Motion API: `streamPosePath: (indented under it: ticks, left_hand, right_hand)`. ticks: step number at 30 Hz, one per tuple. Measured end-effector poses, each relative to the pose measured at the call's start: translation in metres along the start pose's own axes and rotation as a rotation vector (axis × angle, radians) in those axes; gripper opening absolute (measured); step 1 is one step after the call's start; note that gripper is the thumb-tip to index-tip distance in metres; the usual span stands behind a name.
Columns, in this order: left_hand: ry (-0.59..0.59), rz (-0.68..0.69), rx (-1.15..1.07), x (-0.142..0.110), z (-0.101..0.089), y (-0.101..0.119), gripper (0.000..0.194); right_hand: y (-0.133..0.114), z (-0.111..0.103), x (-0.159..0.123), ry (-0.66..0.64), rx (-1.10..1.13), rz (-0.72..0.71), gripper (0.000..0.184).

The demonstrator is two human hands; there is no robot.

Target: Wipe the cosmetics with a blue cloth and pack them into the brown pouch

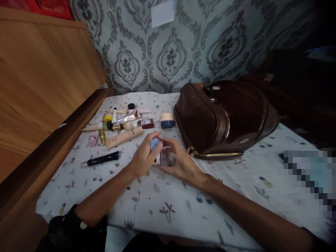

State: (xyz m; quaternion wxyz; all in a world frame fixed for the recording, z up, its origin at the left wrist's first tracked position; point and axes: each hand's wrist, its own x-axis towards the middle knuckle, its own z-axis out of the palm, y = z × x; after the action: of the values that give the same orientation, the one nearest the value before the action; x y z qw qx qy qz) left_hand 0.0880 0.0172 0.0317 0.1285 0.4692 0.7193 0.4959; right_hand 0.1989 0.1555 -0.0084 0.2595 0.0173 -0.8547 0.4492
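Above the patterned table cover, my left hand point(141, 157) is closed around a crumpled light-blue cloth point(155, 143). My right hand point(185, 164) curls its fingers round a small clear container point(165, 158), partly hidden between the two hands. The cloth touches or nearly touches the container's upper left side; exactly where cannot be made out. Just beyond the hands stands a jar point(167, 120) with a peach top and a dark-blue base. Left of my left hand lie a beige tube point(124, 137) and a black tube point(103, 158).
Several cosmetics lie at the back left, among them a dark-red bottle point(147, 123), a shiny pink tube point(128, 117) and a pink-capped bottle point(92, 139). A brown leather bag point(201, 119) with gold zips occupies the right side. A wooden cabinet point(49, 66) borders the left.
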Motion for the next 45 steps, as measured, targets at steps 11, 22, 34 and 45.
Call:
streamPosePath:
  ticks: [11,22,34,45]
  left_hand:
    - [-0.006,-0.298,-0.172,0.010,-0.018,-0.010,0.060]
    - [-0.565,-0.127,0.111,0.014,-0.090,-0.005,0.107]
    - [-0.445,-0.126,-0.074,0.014,-0.072,0.000,0.070]
    - [-0.097,0.117,-0.031,0.009,-0.037,0.007,0.018]
  right_hand:
    - [-0.013,-0.002,0.002,-0.114,0.464,0.080,0.070]
    - [-0.015,-0.011,0.011,0.071,0.795,0.348,0.052]
    - [-0.017,-0.014,0.013,0.135,0.967,0.508,0.036]
    - [-0.015,-0.011,0.012,0.004,0.936,0.481,0.039]
